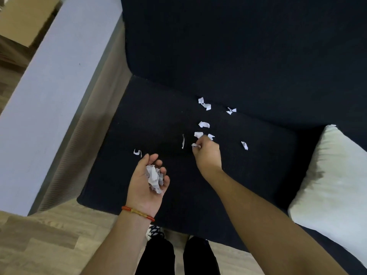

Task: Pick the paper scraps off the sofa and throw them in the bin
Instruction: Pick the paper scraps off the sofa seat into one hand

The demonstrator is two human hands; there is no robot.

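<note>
Several white paper scraps lie scattered on the dark sofa seat (151, 128): one pair near the backrest (204, 103), one to its right (231, 110), one in the middle (204, 124), a thin strip (183, 141), one at the left (137, 152) and one at the right (244, 145). My left hand (148, 185) is cupped palm up over the seat's front and holds a wad of collected scraps (154, 178). My right hand (208, 153) reaches into the middle of the seat and pinches a small scrap (195, 145) at its fingertips. No bin is in view.
A white cushion (333, 187) lies on the sofa at the right. The pale sofa arm (47, 100) runs along the left. Wooden floor (45, 245) shows below, with my legs and a shoe (155, 232) at the seat's front edge.
</note>
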